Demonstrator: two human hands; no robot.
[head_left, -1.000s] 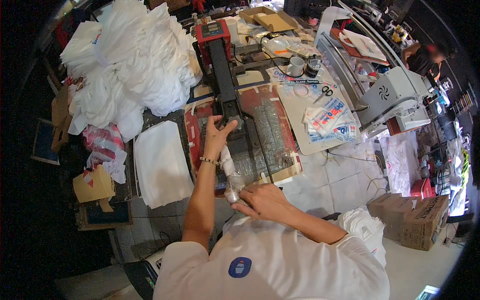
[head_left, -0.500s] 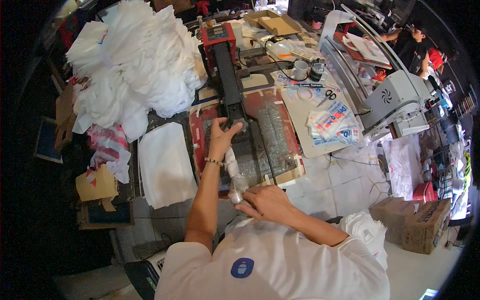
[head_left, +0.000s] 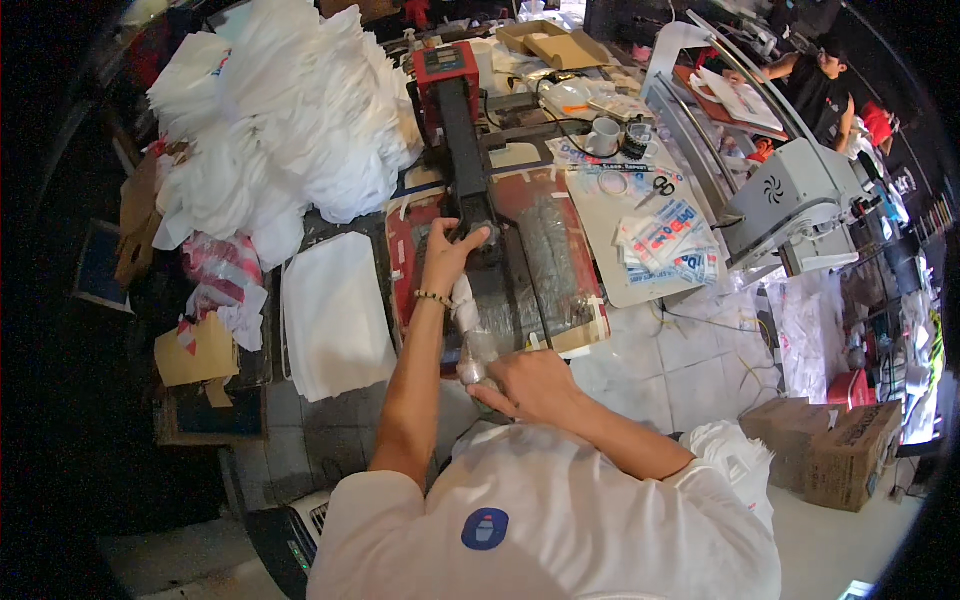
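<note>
A heat press with a red control box (head_left: 444, 62), a black arm (head_left: 460, 140) and a wide, tape-patched upper plate (head_left: 555, 255) stands in front of me. My left hand (head_left: 448, 256) is on a round knob (head_left: 484, 238) at the near end of that arm, thumb and fingers about it. From there the press handle (head_left: 476, 345), wrapped in whitish and clear film, reaches toward me. Closed around its near end is my right hand (head_left: 535, 388); its fingertips are partly hidden. A flat stack of white sheets (head_left: 335, 310) lies left of the press.
A tall heap of white bags (head_left: 290, 110) rises at the far left. Printed sheets (head_left: 665, 240) and scissors (head_left: 662, 187) lie on a pale board to the right, with a white mug (head_left: 603, 136) behind. A second, grey press (head_left: 795, 195) and another person (head_left: 820, 95) are beyond. Cardboard boxes (head_left: 850, 455) sit lower right.
The view has shifted slightly, so the press and heap appear a little farther right. Both hands keep their places on the knob and the handle.
</note>
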